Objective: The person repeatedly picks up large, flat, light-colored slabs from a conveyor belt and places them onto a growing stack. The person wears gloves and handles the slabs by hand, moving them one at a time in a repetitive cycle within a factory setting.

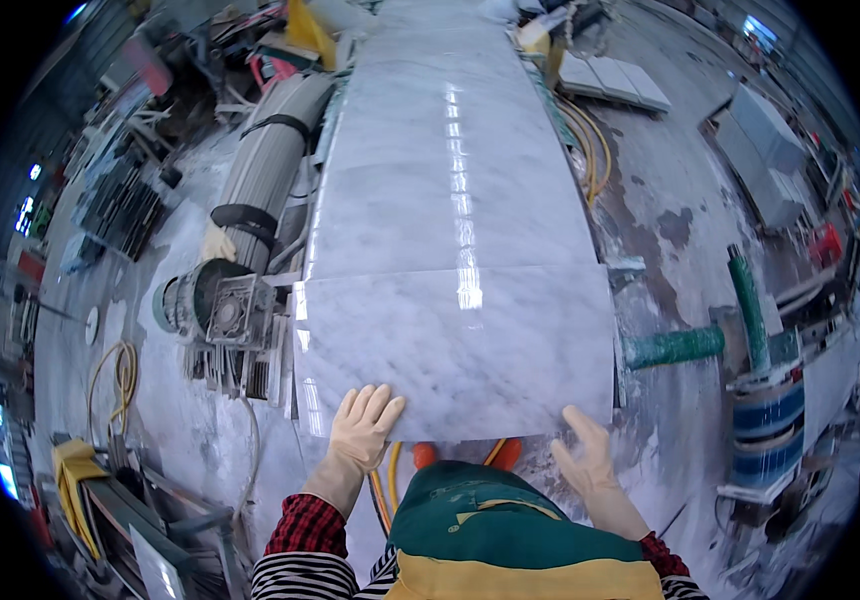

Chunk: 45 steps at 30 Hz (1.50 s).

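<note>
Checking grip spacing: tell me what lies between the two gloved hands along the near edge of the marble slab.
In the head view, only bare polished grey-white marble slab edge lies between left hand and right hand.

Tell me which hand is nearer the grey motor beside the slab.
Left. The left hand rests on the marble slab near the grey motor; the right hand is at the slab's opposite corner.

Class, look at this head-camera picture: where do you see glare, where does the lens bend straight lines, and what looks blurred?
In the head view, a broken streak of glare runs down the polished marble slab; the slab's straight edges bow outward toward the rim, with black corners around the fisheye circle; the gloved left hand and right hand look sharp, while clutter near the rim is smeared.
</note>
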### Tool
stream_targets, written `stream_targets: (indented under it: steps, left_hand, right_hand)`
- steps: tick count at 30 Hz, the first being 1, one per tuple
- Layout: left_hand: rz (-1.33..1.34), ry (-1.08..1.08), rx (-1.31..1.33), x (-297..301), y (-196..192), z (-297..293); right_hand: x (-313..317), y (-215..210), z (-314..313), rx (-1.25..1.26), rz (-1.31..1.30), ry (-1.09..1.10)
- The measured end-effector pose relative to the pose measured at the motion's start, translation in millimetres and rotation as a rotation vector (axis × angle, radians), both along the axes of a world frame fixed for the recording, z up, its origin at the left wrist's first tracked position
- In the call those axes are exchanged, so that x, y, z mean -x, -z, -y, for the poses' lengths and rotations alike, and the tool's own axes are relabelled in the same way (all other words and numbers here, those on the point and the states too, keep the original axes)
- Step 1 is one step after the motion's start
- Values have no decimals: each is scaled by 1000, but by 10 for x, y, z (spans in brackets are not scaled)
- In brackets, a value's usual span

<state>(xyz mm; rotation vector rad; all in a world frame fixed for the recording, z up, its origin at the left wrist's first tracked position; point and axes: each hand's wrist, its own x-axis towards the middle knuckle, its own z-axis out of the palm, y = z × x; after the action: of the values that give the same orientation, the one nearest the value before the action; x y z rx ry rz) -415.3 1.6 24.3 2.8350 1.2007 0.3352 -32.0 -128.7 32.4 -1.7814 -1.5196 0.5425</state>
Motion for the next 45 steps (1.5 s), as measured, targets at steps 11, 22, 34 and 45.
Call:
stream_targets:
  steps: [11,22,34,45]
  left_hand:
    - [-27,8,59,36,181,157]
    - [-113,344,211,679,590,-426]
    - [212,34,531,-165,-81,-2567]
    - [-14,-154,400,-169,431,-2800]
  right_hand:
    - [224,950,654,471,-626,673]
    - [1276,836,49,593,-1536,392]
    - [1410,1254,-48,583,-1171,311]
    - [1425,1310,-156,643,-1611,427]
